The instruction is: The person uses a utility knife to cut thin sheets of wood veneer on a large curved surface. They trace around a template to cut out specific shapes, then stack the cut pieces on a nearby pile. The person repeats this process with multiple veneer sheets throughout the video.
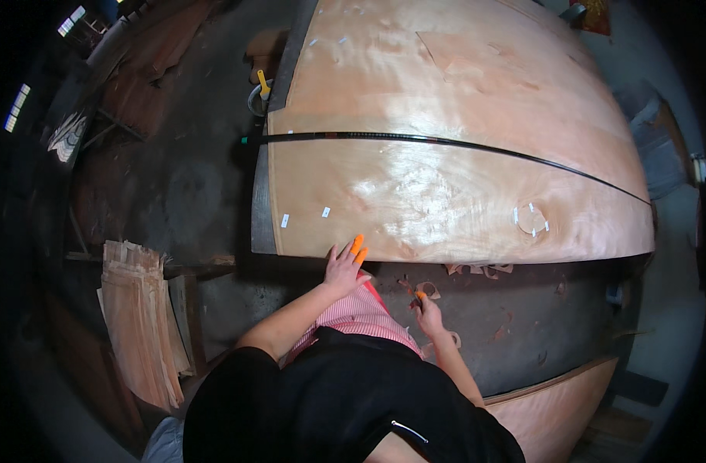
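Sheet: the wide pale veneer (438,193) covers the bench (263,204), its near edge running just in front of the person.
Left hand: the left hand (343,270) reaches over the near edge left of the middle, its fingers a little apart and holding nothing visible; whether they press cannot be told.
Right hand: the right hand (429,316) is off the veneer, near and to the right of the left; its fingers are curled, but whether they grip something cannot be told.
Handling: the veneer looks thin, so flat, light fingers would likely suit it better than a pinch at the edge.
Rod: the black rod (368,136) crosses the veneer beyond the fingers; best not to nudge it.
Tape: white tape (326,211) sits far and left of the left fingers; dragging over it could lift it.
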`<state>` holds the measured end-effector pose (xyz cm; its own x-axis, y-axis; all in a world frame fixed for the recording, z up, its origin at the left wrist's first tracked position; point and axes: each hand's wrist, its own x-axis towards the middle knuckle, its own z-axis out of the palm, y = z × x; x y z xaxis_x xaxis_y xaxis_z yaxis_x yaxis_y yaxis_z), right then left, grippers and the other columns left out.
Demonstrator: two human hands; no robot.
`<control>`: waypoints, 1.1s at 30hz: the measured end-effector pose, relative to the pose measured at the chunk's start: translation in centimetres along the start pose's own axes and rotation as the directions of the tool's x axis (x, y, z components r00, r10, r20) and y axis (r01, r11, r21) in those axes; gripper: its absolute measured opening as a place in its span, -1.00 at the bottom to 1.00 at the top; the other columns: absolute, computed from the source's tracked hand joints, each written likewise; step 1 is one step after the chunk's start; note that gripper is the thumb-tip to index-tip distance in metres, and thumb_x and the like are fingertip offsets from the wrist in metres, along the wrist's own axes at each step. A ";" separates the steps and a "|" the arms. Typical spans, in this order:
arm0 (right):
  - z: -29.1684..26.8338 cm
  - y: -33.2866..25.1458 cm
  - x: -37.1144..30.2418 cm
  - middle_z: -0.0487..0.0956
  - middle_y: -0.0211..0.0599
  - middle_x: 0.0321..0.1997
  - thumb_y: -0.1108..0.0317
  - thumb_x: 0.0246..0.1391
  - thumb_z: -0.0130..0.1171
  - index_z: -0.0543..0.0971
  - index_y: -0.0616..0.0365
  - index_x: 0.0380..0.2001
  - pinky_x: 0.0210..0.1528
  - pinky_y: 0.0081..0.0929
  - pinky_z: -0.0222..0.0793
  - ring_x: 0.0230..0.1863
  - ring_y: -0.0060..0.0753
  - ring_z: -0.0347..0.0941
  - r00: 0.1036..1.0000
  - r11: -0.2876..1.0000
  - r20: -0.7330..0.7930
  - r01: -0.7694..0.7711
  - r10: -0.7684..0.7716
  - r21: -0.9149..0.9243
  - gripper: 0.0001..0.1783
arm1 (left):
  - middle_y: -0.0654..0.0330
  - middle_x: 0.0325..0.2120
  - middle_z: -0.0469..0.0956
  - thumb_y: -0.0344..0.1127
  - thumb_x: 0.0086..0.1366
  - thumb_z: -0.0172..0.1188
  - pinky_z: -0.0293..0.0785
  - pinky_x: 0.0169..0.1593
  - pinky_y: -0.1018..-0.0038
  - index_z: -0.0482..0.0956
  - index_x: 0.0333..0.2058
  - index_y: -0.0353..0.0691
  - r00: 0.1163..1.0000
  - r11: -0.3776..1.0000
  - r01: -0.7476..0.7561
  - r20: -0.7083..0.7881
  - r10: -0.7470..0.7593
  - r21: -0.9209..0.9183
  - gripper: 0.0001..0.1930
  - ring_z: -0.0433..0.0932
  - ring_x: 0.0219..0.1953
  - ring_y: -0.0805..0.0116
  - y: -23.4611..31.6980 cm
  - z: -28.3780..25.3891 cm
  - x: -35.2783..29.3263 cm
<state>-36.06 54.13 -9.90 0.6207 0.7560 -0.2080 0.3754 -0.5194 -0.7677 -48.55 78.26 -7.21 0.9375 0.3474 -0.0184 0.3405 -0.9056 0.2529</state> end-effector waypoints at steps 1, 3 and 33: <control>0.4 0.5 -0.9 0.51 -0.22 -0.47 0.56 -0.12 -0.08 0.40 0.18 -0.23 -0.30 -0.42 0.31 -0.39 -0.21 0.44 1.000 0.999 -0.008 -0.016 0.017 0.035 -0.71 | 0.04 0.15 -0.01 0.08 0.00 0.07 -0.19 0.18 0.09 0.13 0.09 -0.22 0.999 0.999 -0.032 -0.004 0.032 -0.040 -0.26 -0.08 0.21 0.17 -0.4 -0.1 0.0; 2.1 -0.5 -2.7 0.50 -0.25 -0.48 0.56 -0.12 -0.10 0.39 0.16 -0.20 -0.32 -0.45 0.30 -0.41 -0.25 0.43 0.999 0.999 -0.040 -0.009 0.010 0.048 -0.68 | 0.02 0.13 0.02 0.02 0.01 0.08 -0.10 0.16 0.14 0.17 0.07 -0.22 0.996 0.992 -0.046 -0.083 0.036 -0.119 -0.31 0.00 0.18 0.14 -4.0 -1.4 -0.4; 19.0 -39.4 37.3 0.46 -0.07 -0.43 0.08 -0.06 0.00 0.35 0.10 -0.30 -0.36 -0.15 0.31 -0.37 0.01 0.40 0.968 0.969 -0.250 -0.051 -0.012 -0.243 -0.65 | -0.06 -0.57 0.51 0.12 0.11 -0.06 0.41 -0.37 0.21 0.44 -0.41 -0.27 0.869 0.965 -0.013 0.475 0.141 -0.264 -0.52 0.50 -0.46 -0.01 -42.2 -14.3 2.9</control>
<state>-40.81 110.38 1.04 0.7684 0.6387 -0.0403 0.4998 -0.6383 -0.5855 -61.19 120.94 -4.06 0.8964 0.0582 -0.4394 0.2976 -0.8137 0.4993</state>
